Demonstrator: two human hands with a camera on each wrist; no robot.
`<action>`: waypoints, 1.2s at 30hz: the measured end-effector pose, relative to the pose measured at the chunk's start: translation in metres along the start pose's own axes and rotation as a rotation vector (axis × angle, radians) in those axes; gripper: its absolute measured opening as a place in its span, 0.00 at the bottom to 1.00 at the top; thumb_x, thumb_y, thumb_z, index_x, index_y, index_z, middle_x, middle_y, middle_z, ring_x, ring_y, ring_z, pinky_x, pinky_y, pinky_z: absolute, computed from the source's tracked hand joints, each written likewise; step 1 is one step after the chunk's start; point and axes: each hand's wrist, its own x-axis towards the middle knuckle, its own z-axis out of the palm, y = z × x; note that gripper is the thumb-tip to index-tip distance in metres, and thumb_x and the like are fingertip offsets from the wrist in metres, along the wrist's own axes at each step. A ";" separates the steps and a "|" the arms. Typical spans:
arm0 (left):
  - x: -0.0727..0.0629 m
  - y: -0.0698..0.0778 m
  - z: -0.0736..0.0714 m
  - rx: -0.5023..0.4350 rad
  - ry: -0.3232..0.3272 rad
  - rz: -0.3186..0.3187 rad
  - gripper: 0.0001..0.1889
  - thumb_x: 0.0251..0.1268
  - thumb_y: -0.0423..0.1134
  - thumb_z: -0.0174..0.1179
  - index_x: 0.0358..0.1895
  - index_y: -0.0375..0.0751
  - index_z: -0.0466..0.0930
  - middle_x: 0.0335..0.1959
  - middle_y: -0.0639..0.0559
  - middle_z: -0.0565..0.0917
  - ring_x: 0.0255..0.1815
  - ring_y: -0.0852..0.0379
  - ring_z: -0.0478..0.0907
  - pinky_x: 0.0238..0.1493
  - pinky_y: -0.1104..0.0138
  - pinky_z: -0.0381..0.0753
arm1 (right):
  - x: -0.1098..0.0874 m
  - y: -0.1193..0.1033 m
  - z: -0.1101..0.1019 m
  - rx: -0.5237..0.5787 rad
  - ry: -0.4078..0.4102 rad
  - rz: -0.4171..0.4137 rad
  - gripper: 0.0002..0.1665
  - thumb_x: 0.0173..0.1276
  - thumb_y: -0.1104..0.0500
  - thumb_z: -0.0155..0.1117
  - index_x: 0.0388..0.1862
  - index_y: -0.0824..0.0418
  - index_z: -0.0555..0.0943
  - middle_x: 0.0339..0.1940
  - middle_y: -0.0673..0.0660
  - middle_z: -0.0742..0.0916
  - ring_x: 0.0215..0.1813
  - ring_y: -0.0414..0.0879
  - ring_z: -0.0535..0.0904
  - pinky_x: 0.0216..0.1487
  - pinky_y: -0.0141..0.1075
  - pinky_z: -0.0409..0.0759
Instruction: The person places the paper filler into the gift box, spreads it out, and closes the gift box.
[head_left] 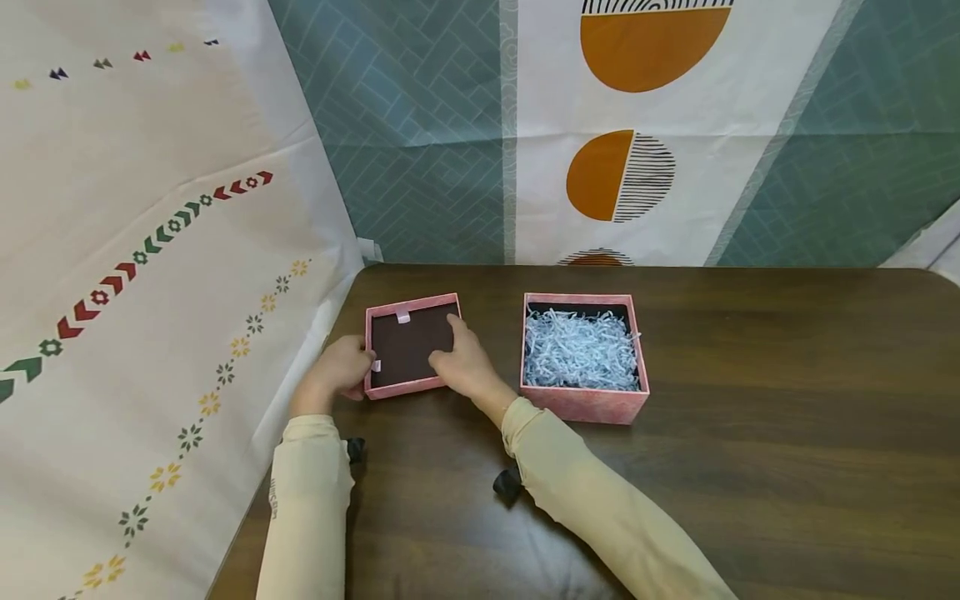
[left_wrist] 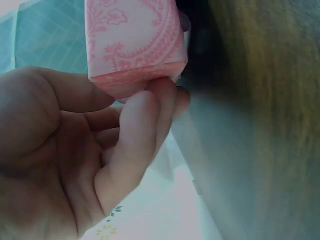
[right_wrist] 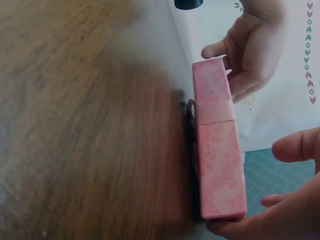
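Observation:
A pink-patterned box lid with a dark brown inside lies upturned, low over the table's left part. My left hand grips its left edge, thumb at the rim and fingers curled against the outer wall, as the left wrist view shows. My right hand is at the lid's right edge. Its fingertips touch the lid's end in the right wrist view, while the thumb stands apart above the rim. A pink ribbon crosses the lid's side. Small pale tabs show inside.
To the right stands an open pink box filled with pale blue shredded paper. Both rest on a dark wooden table. A white patterned cloth hangs along the left, and a teal patterned curtain behind.

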 end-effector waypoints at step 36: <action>-0.025 0.044 -0.010 -0.559 0.264 0.479 0.36 0.59 0.17 0.46 0.67 0.42 0.42 0.76 0.42 0.46 0.80 0.44 0.47 0.71 0.47 0.55 | -0.016 -0.029 -0.037 0.508 0.194 -0.413 0.33 0.75 0.52 0.60 0.68 0.58 0.54 0.64 0.64 0.72 0.67 0.54 0.68 0.71 0.47 0.65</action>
